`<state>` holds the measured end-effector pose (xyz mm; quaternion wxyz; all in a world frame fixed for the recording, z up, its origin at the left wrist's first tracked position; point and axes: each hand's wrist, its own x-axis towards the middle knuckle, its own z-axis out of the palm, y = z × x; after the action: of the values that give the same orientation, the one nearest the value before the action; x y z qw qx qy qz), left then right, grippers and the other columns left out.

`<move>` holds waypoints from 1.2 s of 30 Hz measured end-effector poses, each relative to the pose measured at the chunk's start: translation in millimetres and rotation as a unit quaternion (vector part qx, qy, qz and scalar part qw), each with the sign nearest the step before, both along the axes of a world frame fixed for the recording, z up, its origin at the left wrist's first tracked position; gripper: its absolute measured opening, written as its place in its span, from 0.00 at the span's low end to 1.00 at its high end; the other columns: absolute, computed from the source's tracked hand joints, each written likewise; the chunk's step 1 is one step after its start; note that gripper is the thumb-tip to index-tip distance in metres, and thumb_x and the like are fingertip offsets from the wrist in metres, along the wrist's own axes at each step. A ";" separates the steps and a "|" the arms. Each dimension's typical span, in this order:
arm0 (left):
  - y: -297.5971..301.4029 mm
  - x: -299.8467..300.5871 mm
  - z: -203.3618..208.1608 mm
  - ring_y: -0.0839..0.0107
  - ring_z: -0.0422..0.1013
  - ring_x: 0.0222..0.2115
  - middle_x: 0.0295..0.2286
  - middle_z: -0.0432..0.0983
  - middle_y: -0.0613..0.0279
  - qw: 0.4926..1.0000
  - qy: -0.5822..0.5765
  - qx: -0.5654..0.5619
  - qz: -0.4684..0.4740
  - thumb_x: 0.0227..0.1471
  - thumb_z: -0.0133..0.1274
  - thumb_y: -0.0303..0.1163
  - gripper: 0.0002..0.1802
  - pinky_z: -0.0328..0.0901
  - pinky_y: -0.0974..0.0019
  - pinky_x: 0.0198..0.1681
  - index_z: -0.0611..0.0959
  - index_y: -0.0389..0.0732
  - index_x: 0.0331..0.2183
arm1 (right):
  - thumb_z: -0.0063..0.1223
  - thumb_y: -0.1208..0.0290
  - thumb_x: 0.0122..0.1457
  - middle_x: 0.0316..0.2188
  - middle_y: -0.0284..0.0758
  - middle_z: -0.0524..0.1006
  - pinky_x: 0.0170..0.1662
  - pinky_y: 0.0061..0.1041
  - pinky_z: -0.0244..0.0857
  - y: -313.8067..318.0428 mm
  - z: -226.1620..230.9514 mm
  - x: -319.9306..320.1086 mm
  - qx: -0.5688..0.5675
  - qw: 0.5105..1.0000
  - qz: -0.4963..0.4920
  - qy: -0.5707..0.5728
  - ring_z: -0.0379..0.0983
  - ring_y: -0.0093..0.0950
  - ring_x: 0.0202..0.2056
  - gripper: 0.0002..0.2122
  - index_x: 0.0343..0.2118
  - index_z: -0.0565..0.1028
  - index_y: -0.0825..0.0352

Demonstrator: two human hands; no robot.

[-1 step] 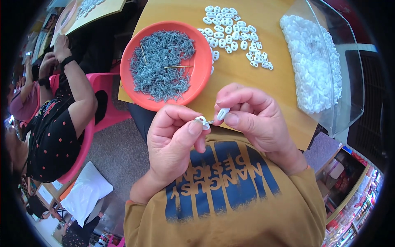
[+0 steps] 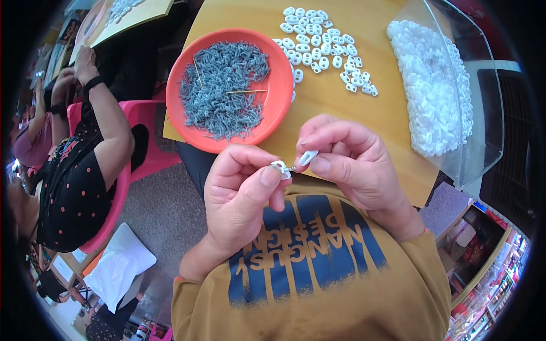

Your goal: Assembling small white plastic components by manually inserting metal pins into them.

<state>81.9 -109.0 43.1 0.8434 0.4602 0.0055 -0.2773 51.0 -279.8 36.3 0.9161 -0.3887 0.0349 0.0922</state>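
Nearest to us are our two hands, level with each other above the front edge of the surface (image 2: 375, 122). The grip of our left hand (image 2: 242, 184) is pinched nearly closed, thumb against forefinger, and has hold of a white link (image 2: 285, 175). A small screw (image 2: 292, 169) stands out of that link, pointing right. Our right hand (image 2: 352, 162) has a similar close pinch, thumb and fingers around a second link (image 2: 308, 157), slim and tilted. The two links are just beside each other; we cannot tell whether the screw touches the second one. Behind our hands we see a brown shirt (image 2: 335, 312) with a dark blue print.

Farther out, on the left of the surface, we have a red bowl (image 2: 280, 105) full of grey bits (image 2: 222, 113), with two thin sticks (image 2: 247, 92) lying on them. Right of the bowl, loose links (image 2: 316, 41) lie scattered in a patch. On the far right we see a clear bin (image 2: 486, 108) with a white heap (image 2: 429, 91) inside.

Beyond, to our left, a person in a dotted black top (image 2: 74, 199) sits on a pink chair (image 2: 148, 142), hands raised near another table (image 2: 136, 25). A white bag (image 2: 122, 261) lies below them.
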 end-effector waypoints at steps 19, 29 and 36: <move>-4.5 -3.7 -4.4 0.81 0.64 0.16 0.24 0.73 0.58 0.997 0.078 -0.023 0.002 0.50 0.49 0.26 0.06 0.60 0.80 0.20 0.71 0.35 0.31 | 0.49 0.84 0.51 0.40 0.35 0.68 0.45 0.21 0.65 -3.2 -2.9 -3.5 0.014 0.999 0.007 0.031 0.68 0.23 0.40 0.07 0.34 0.73 0.73; -5.0 -6.1 -6.2 0.81 0.65 0.17 0.24 0.73 0.59 0.999 0.040 0.011 -0.004 0.50 0.49 0.26 0.06 0.60 0.81 0.20 0.71 0.35 0.31 | 0.51 0.85 0.49 0.38 0.36 0.69 0.43 0.21 0.64 0.4 -1.4 -7.5 -0.194 0.975 -0.057 -0.090 0.68 0.24 0.40 0.09 0.34 0.72 0.69; -5.7 -7.7 -7.5 0.81 0.66 0.18 0.24 0.73 0.59 0.999 0.043 0.024 0.001 0.50 0.49 0.25 0.06 0.61 0.80 0.21 0.71 0.35 0.31 | 0.53 0.85 0.45 0.34 0.36 0.72 0.36 0.21 0.68 1.3 -1.2 -6.2 -0.397 0.888 -0.118 -0.198 0.71 0.26 0.35 0.11 0.32 0.74 0.65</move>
<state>74.2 -114.7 35.6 0.8311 0.4683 0.0489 -0.2959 44.7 -278.5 35.1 0.6773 -0.7231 -0.0680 -0.1169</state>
